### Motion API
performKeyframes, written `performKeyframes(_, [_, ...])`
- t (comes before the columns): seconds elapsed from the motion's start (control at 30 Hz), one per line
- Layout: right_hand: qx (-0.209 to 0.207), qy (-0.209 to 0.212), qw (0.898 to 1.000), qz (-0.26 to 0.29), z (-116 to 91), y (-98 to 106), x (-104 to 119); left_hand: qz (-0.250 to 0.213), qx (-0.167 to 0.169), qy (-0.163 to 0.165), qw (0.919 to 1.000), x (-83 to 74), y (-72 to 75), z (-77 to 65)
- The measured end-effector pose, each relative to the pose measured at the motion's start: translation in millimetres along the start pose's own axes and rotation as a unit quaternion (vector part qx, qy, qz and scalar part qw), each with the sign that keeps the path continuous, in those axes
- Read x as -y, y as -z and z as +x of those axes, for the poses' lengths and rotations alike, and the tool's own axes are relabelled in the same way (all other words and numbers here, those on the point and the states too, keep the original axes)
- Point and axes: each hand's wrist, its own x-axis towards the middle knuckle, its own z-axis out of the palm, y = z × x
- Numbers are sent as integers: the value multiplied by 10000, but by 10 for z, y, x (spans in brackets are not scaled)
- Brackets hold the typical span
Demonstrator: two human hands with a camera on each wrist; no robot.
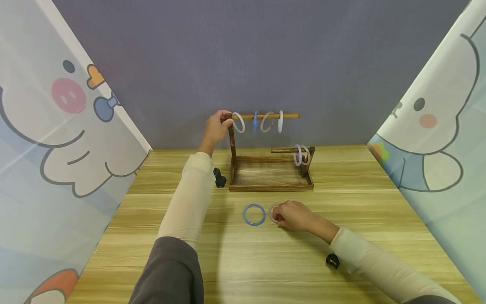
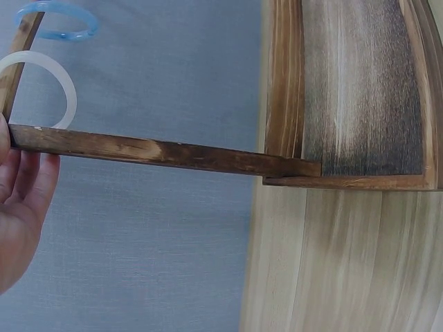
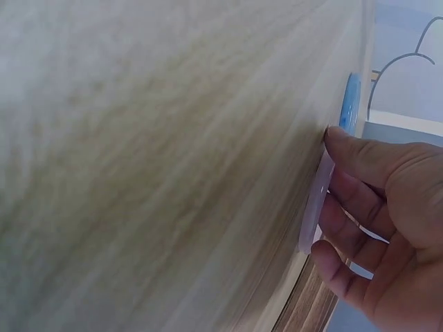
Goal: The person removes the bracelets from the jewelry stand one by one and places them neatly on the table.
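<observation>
My left hand (image 1: pixel 216 128) grips the top corner of a wooden bangle rack (image 1: pixel 271 188), where the tall post meets the upper bar. A white bangle (image 2: pixel 70 97) hangs beside that hand; along the same bar hang a blue bangle (image 1: pixel 255 121), a pinkish one and another white one. Down on the table, my right hand (image 1: pixel 296 215) pinches a pale pink bangle (image 3: pixel 315 200) between thumb and fingers; the hand hides part of the ring. Left of it a blue bangle (image 1: pixel 253 224) lies flat, apart from the hand.
Pale lilac bangles (image 1: pixel 299 155) hang on the rack's short lower bar at the right. Small black devices (image 1: pixel 220 178) show by both forearms. A grey wall (image 1: pixel 258 55) stands behind the wooden table (image 1: pixel 265 270), with cartoon-printed panels (image 1: pixel 429 147) on both sides.
</observation>
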Motion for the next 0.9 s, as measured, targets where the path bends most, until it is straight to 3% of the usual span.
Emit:
performKeyframes(0.53, [-318, -249, 9989, 237, 22, 175, -24, 40, -15, -46, 10000, 23, 1, 20])
performKeyframes(0.9, [-961, -437, 9944, 15, 54, 372, -86, 19, -66, -65, 10000, 11, 2, 12])
